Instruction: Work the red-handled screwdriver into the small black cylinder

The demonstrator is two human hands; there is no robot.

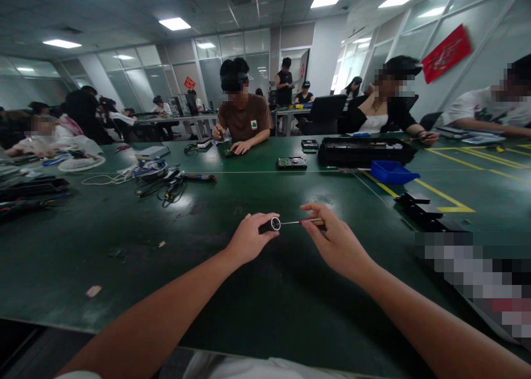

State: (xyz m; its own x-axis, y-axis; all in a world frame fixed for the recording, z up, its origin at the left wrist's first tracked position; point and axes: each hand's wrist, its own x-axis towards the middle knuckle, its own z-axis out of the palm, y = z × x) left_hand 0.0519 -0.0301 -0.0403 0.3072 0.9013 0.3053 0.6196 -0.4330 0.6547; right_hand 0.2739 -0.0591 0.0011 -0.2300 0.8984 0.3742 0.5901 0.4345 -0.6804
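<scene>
Screwdriver [318,222] and black cylinder [265,227] face each other above the green table [186,257], right in front of the person working. The cylinder's end, a pale ring around a dark middle, is turned toward the tool, whose thin metal shaft runs across to it. Whether the tip sits inside the ring or only touches its rim is too small for me to say.

The left hand [248,240] grips the cylinder from the side, thumb and fingers closed around it. The right hand [339,245] pinches the tool's handle between thumb and fingers, with the forefinger reaching out above it.

Beyond the hands, a hard drive [291,162] lies on the table, with a smaller unit [309,145] behind it. To the right are a long black housing [367,153] and, nearer, a blue tray [392,173], close to yellow lines [450,209] marked on the tabletop. Over to the left, dark cables [168,188] lie tangled, a thick-handled tool [199,177] next to them, and a pale cord [102,180] trails farther left.

Across the table, a co-worker in a brown T-shirt [245,116] leans over some small work. Another person in a dark jacket [357,116] sits beyond the housing, and a red banner [448,52] hangs on the glass wall.
</scene>
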